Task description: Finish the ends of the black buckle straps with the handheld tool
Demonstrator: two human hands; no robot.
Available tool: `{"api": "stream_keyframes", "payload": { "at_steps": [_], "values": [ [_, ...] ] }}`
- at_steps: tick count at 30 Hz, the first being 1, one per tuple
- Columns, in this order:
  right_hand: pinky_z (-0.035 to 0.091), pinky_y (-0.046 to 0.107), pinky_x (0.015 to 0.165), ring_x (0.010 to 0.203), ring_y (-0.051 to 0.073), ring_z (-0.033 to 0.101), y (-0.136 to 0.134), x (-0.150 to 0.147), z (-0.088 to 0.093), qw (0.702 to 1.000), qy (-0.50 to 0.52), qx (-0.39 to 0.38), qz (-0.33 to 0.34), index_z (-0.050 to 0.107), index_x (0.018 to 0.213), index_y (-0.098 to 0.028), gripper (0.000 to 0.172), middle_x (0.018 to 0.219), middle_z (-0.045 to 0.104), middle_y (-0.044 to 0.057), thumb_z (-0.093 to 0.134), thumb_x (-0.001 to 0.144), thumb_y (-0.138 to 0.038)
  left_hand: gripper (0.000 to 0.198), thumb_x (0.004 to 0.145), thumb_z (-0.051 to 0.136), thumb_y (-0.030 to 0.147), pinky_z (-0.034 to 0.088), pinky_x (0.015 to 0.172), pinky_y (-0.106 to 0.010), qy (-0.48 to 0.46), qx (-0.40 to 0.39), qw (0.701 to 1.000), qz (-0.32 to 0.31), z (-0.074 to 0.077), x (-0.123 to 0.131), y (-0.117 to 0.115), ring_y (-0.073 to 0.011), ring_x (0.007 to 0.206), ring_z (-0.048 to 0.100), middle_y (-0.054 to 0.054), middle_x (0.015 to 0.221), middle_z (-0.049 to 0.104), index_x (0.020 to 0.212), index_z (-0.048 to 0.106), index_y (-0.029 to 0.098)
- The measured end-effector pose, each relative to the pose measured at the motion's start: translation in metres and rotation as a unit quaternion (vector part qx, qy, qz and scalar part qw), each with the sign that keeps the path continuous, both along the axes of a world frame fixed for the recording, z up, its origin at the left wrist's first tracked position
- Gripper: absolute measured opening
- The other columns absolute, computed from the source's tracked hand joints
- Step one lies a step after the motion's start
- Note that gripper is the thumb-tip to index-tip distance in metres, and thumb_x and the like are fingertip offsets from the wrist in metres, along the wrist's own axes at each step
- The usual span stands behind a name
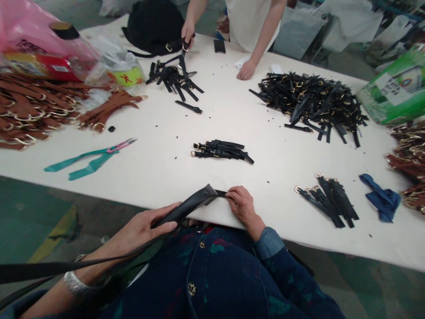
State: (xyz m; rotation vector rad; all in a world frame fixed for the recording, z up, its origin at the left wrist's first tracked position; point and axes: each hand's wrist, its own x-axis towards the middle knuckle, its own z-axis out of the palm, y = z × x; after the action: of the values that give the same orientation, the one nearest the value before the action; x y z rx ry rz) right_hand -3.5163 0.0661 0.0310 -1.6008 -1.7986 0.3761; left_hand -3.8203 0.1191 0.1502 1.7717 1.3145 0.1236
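Observation:
A long black leather strap (189,205) crosses the table's near edge, held between my hands. My left hand (146,228) is closed around its wider part, thumb and fingers on either side, and black bands trail from there past my wrist to the left. The fingers of my right hand (241,203) pinch the narrow end at the right. A small pile of black buckled straps (224,150) lies on the table just beyond my hands. Right of my right hand, several more black straps (330,199) are fanned out, gold buckles facing away from me.
Teal-handled snips (96,157) lie at left near brown straps (29,108). A large heap of black straps (312,102) is at far right, near a green bag (396,91) and a blue cloth (381,197). Across the table, a co-worker's hand (188,32) holds a black strap.

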Motion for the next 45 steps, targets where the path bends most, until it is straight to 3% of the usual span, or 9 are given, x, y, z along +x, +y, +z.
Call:
{"api": "stream_keyframes", "payload": {
  "at_steps": [5, 9, 14, 19, 24, 29, 34, 40, 45],
  "values": [
    [0.05, 0.035, 0.083, 0.091, 0.02, 0.059, 0.0, 0.003, 0.0, 0.998, 0.055, -0.002, 0.019, 0.068, 0.089, -0.023, 0.012, 0.097, 0.068, 0.006, 0.059, 0.084, -0.018, 0.066, 0.078, 0.063, 0.063, 0.037, 0.111, -0.047, -0.03, -0.104, 0.992, -0.059, 0.004, -0.003, 0.011, -0.0351, 0.125, 0.056, 0.0, 0.135, 0.062, 0.135, 0.058, 0.03],
    [0.049, 0.035, 0.085, 0.091, 0.02, 0.058, -0.001, 0.002, 0.003, 0.997, 0.069, -0.025, 0.004, 0.064, 0.084, -0.023, 0.013, 0.092, 0.066, 0.005, 0.056, 0.079, -0.014, 0.057, 0.085, 0.058, 0.053, 0.044, 0.106, -0.04, -0.055, -0.117, 0.987, -0.094, 0.019, 0.019, 0.021, -0.0317, 0.12, 0.06, 0.005, 0.13, 0.066, 0.139, 0.053, 0.034],
    [0.05, 0.034, 0.08, 0.085, 0.02, 0.057, -0.002, 0.002, 0.0, 0.995, 0.082, -0.039, -0.036, 0.059, 0.091, -0.021, 0.014, 0.089, 0.063, 0.006, 0.058, 0.077, -0.018, 0.056, 0.087, 0.054, 0.049, 0.048, 0.101, -0.037, -0.052, -0.066, 0.988, -0.131, 0.024, 0.04, 0.027, -0.0304, 0.114, 0.063, 0.004, 0.132, 0.065, 0.141, 0.05, 0.033],
    [0.05, 0.035, 0.082, 0.088, 0.021, 0.057, 0.0, 0.003, -0.006, 0.995, 0.082, -0.052, -0.025, 0.058, 0.101, -0.02, 0.024, 0.095, 0.062, 0.007, 0.059, 0.076, -0.019, 0.055, 0.088, 0.054, 0.055, 0.046, 0.101, -0.03, 0.005, -0.046, 0.987, -0.153, 0.02, 0.026, 0.027, -0.0272, 0.117, 0.063, 0.008, 0.135, 0.063, 0.14, 0.052, 0.037],
    [0.05, 0.037, 0.084, 0.088, 0.021, 0.058, 0.002, 0.003, -0.007, 0.992, 0.112, -0.051, -0.03, 0.057, 0.113, -0.02, 0.041, 0.096, 0.063, 0.007, 0.061, 0.072, -0.016, 0.059, 0.087, 0.055, 0.057, 0.045, 0.103, -0.029, 0.063, -0.054, 0.982, -0.168, 0.028, 0.017, 0.029, -0.027, 0.122, 0.06, 0.005, 0.137, 0.061, 0.141, 0.051, 0.033],
    [0.051, 0.036, 0.083, 0.084, 0.019, 0.057, 0.003, 0.001, -0.004, 0.986, 0.139, -0.079, -0.054, 0.053, 0.12, -0.022, 0.053, 0.093, 0.062, 0.004, 0.062, 0.068, -0.015, 0.058, 0.088, 0.053, 0.056, 0.045, 0.102, -0.029, 0.086, -0.035, 0.979, -0.181, 0.035, 0.038, 0.028, -0.0268, 0.12, 0.061, 0.004, 0.137, 0.061, 0.142, 0.049, 0.034],
    [0.05, 0.035, 0.081, 0.081, 0.018, 0.056, 0.004, 0.002, -0.004, 0.981, 0.149, -0.097, -0.08, 0.049, 0.125, -0.023, 0.061, 0.091, 0.061, 0.001, 0.065, 0.067, -0.017, 0.057, 0.09, 0.052, 0.053, 0.046, 0.097, -0.032, 0.073, 0.002, 0.98, -0.186, 0.026, 0.058, 0.025, -0.0287, 0.117, 0.063, 0.003, 0.135, 0.063, 0.144, 0.047, 0.034],
    [0.05, 0.035, 0.082, 0.082, 0.018, 0.056, 0.004, 0.004, -0.008, 0.981, 0.154, -0.103, -0.063, 0.051, 0.125, -0.022, 0.059, 0.093, 0.062, 0.003, 0.066, 0.068, -0.018, 0.058, 0.089, 0.053, 0.056, 0.042, 0.105, -0.029, -0.005, -0.017, 0.989, -0.147, 0.01, 0.033, 0.039, -0.0275, 0.122, 0.059, 0.002, 0.137, 0.062, 0.14, 0.053, 0.03],
    [0.05, 0.036, 0.083, 0.084, 0.019, 0.057, 0.004, 0.005, -0.007, 0.981, 0.154, -0.107, -0.056, 0.055, 0.12, -0.023, 0.054, 0.093, 0.063, 0.003, 0.066, 0.067, -0.016, 0.061, 0.088, 0.057, 0.055, 0.039, 0.108, -0.03, -0.005, -0.058, 0.989, -0.134, 0.017, 0.003, 0.047, -0.0273, 0.124, 0.057, 0.001, 0.14, 0.059, 0.143, 0.048, 0.03]
  ]
}}
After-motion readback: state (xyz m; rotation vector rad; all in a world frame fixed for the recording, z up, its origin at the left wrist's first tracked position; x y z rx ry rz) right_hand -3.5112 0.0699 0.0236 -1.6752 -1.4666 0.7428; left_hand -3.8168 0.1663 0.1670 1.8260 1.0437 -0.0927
